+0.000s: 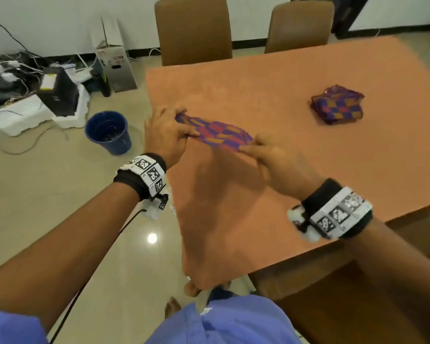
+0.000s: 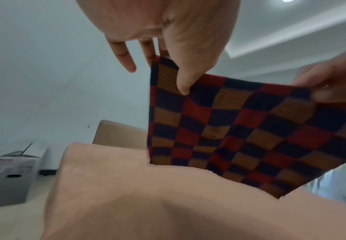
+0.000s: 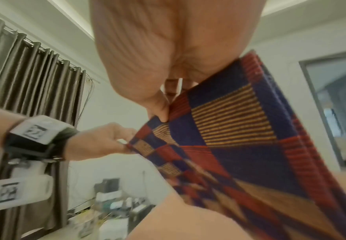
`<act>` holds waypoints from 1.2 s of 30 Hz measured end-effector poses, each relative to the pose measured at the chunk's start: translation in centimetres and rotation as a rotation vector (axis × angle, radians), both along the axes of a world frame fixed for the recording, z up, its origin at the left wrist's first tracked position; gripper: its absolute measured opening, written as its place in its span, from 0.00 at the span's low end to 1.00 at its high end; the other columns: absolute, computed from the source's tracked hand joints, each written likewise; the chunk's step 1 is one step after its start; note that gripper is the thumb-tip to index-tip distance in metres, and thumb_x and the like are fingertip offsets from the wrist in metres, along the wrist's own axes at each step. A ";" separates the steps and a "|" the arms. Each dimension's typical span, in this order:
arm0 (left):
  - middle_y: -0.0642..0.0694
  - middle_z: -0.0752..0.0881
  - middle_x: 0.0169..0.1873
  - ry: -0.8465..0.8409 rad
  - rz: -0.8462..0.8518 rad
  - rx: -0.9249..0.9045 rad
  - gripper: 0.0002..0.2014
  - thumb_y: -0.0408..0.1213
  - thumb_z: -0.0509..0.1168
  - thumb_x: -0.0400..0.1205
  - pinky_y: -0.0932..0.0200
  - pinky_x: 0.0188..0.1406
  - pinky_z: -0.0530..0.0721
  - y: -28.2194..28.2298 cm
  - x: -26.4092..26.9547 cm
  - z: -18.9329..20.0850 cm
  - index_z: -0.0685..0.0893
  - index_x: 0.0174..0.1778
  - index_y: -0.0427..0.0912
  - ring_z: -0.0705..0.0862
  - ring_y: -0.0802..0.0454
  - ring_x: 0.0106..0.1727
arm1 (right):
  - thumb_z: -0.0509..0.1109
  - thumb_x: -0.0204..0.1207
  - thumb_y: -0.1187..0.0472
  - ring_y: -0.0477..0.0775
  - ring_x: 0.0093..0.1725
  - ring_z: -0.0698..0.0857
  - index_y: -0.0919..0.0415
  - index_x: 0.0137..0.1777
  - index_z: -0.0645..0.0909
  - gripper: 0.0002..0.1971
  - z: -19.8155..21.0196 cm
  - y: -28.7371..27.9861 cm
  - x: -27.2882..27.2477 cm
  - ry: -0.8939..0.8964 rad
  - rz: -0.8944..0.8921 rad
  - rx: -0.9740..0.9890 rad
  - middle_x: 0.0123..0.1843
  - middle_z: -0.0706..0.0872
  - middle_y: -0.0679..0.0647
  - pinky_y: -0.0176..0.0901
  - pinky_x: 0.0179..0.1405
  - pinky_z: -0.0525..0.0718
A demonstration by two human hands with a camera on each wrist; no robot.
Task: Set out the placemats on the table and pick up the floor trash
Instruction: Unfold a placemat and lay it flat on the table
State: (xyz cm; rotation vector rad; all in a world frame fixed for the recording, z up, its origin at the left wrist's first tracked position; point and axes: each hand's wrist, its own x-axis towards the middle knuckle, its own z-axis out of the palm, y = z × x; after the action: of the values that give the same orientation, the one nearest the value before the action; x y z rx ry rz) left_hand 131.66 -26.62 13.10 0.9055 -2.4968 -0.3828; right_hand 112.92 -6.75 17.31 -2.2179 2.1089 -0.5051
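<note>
A checked placemat [image 1: 212, 135] in red, blue and orange is held up by its top edge over the near left part of the table [image 1: 283, 184], its lower edge hanging down to, or close above, the tabletop as seen in the left wrist view. One upper corner is pinched by the left hand [image 1: 166, 135] between thumb and fingers, and the other upper corner is pinched by the right hand [image 1: 271, 157] in the same way, so that the cloth is stretched between the two. A folded pile of the remaining placemats [image 1: 338, 105] is seen further off on the table, well apart from the hands. The step in hand is judged to be the laying out of the first placemat, with the stack not yet dealt out and the floor trash not yet attended to. The next move is thought to call for the held mat to be lowered flat, its far edge laid down first and the near edge drawn back, square to the table edge in front of a chair [image 1: 194, 31], before both pinches are let go. Care would be wanted that the cloth is not left creased or overhanging the corner. A blue bin [image 1: 108, 132] stands on the floor just beside the table, where trash could later be dropped
</note>
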 end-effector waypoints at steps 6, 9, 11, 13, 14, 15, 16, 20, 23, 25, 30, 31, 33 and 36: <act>0.41 0.73 0.76 -0.555 -0.030 0.202 0.19 0.37 0.70 0.76 0.40 0.69 0.73 2.0 3.7 -11.4 0.87 0.62 0.57 0.68 0.35 0.75 | 0.63 0.78 0.63 0.60 0.53 0.81 0.56 0.68 0.79 0.18 -13.9 4.1 9.9 -0.410 0.088 0.598 0.59 0.80 0.55 0.58 0.52 0.83; 0.37 0.80 0.66 -0.448 -0.003 0.255 0.21 0.30 0.68 0.73 0.40 0.64 0.77 2.8 5.0 -12.0 0.87 0.62 0.48 0.75 0.32 0.65 | 0.66 0.80 0.56 0.55 0.55 0.82 0.52 0.74 0.75 0.21 -15.1 3.9 9.5 -0.460 -0.019 0.561 0.61 0.80 0.52 0.49 0.51 0.82; 0.36 0.81 0.63 -0.412 0.015 0.255 0.19 0.31 0.68 0.73 0.38 0.61 0.79 3.1 5.0 -11.7 0.88 0.61 0.45 0.77 0.31 0.61 | 0.67 0.80 0.53 0.54 0.58 0.81 0.51 0.73 0.76 0.21 -15.5 3.3 7.1 -0.428 -0.179 0.437 0.61 0.80 0.51 0.49 0.52 0.82; 0.37 0.81 0.63 -0.411 0.017 0.251 0.18 0.34 0.68 0.74 0.38 0.59 0.80 3.4 4.6 -11.5 0.86 0.61 0.45 0.77 0.32 0.61 | 0.68 0.79 0.53 0.56 0.62 0.80 0.51 0.73 0.76 0.22 -15.7 2.5 4.1 -0.374 -0.342 0.348 0.62 0.80 0.52 0.52 0.56 0.81; 0.37 0.80 0.63 -0.412 0.017 0.253 0.18 0.35 0.68 0.74 0.38 0.58 0.80 3.6 4.3 -11.5 0.86 0.61 0.45 0.77 0.33 0.61 | 0.69 0.78 0.52 0.57 0.63 0.79 0.52 0.73 0.76 0.24 -15.9 2.1 2.4 -0.350 -0.413 0.329 0.63 0.80 0.53 0.52 0.59 0.79; 0.38 0.80 0.64 -0.418 0.016 0.259 0.18 0.37 0.68 0.74 0.39 0.59 0.79 3.8 4.1 -11.6 0.85 0.61 0.45 0.77 0.33 0.62 | 0.69 0.77 0.51 0.58 0.65 0.79 0.54 0.74 0.75 0.25 -16.0 1.6 1.0 -0.327 -0.465 0.328 0.64 0.80 0.55 0.51 0.61 0.78; 0.38 0.79 0.65 -0.430 0.016 0.270 0.18 0.38 0.68 0.74 0.39 0.60 0.78 4.1 3.6 -11.5 0.85 0.62 0.46 0.76 0.34 0.63 | 0.69 0.76 0.48 0.59 0.65 0.79 0.54 0.75 0.74 0.27 -16.0 1.1 -0.4 -0.302 -0.496 0.334 0.65 0.80 0.55 0.52 0.63 0.79; 0.40 0.76 0.70 -0.461 -0.010 0.306 0.18 0.41 0.68 0.76 0.37 0.65 0.76 5.4 2.1 -11.5 0.84 0.63 0.49 0.72 0.37 0.71 | 0.68 0.76 0.41 0.58 0.67 0.80 0.55 0.73 0.75 0.29 -16.0 -1.0 -3.7 -0.389 -0.585 0.420 0.68 0.81 0.54 0.55 0.64 0.81; 0.39 0.75 0.72 -0.470 -0.030 0.327 0.18 0.41 0.68 0.77 0.37 0.67 0.74 6.7 1.2 -11.4 0.83 0.64 0.48 0.68 0.37 0.74 | 0.72 0.74 0.43 0.52 0.48 0.86 0.51 0.52 0.83 0.14 -16.1 -2.1 -4.3 -0.544 -0.665 0.409 0.46 0.86 0.47 0.46 0.45 0.83; 0.39 0.73 0.73 -0.464 -0.029 0.337 0.18 0.41 0.67 0.78 0.35 0.68 0.73 7.9 0.8 -11.1 0.83 0.65 0.48 0.66 0.37 0.76 | 0.74 0.74 0.50 0.48 0.35 0.81 0.52 0.43 0.80 0.08 -16.1 -2.3 -4.3 -0.666 -0.694 0.337 0.35 0.81 0.45 0.39 0.34 0.77; 0.40 0.74 0.73 -0.369 -0.073 0.310 0.17 0.40 0.68 0.77 0.33 0.65 0.75 10.8 -0.2 -10.4 0.84 0.63 0.48 0.66 0.38 0.77 | 0.73 0.75 0.63 0.41 0.31 0.76 0.56 0.42 0.80 0.04 -15.0 -1.3 -5.5 -0.665 -0.569 0.291 0.34 0.80 0.46 0.23 0.27 0.71; 0.40 0.74 0.72 -0.339 -0.085 0.313 0.17 0.40 0.68 0.77 0.33 0.65 0.75 11.4 -0.5 -10.3 0.84 0.62 0.48 0.66 0.38 0.77 | 0.73 0.75 0.64 0.41 0.32 0.77 0.55 0.41 0.80 0.05 -14.6 -1.0 -6.3 -0.661 -0.542 0.299 0.34 0.81 0.46 0.23 0.28 0.71; 0.38 0.75 0.72 -0.284 -0.107 0.317 0.17 0.40 0.68 0.76 0.35 0.65 0.73 12.3 -1.3 -10.0 0.85 0.61 0.47 0.67 0.36 0.76 | 0.72 0.73 0.67 0.42 0.31 0.77 0.52 0.38 0.80 0.08 -13.7 -0.4 -8.7 -0.629 -0.550 0.249 0.33 0.81 0.43 0.26 0.31 0.70; 0.36 0.77 0.69 -0.207 -0.161 0.272 0.18 0.42 0.66 0.74 0.36 0.69 0.72 13.6 -2.9 -9.6 0.86 0.59 0.43 0.70 0.33 0.74 | 0.71 0.71 0.68 0.48 0.36 0.79 0.52 0.39 0.82 0.08 -12.1 1.2 -14.0 -0.541 -0.677 0.174 0.31 0.80 0.44 0.35 0.34 0.69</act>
State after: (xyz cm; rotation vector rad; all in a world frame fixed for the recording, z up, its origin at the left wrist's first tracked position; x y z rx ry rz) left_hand 128.78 -12.99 3.52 0.8865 -2.7636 -0.7298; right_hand 98.96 -5.57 5.22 -1.0589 2.3920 -0.7916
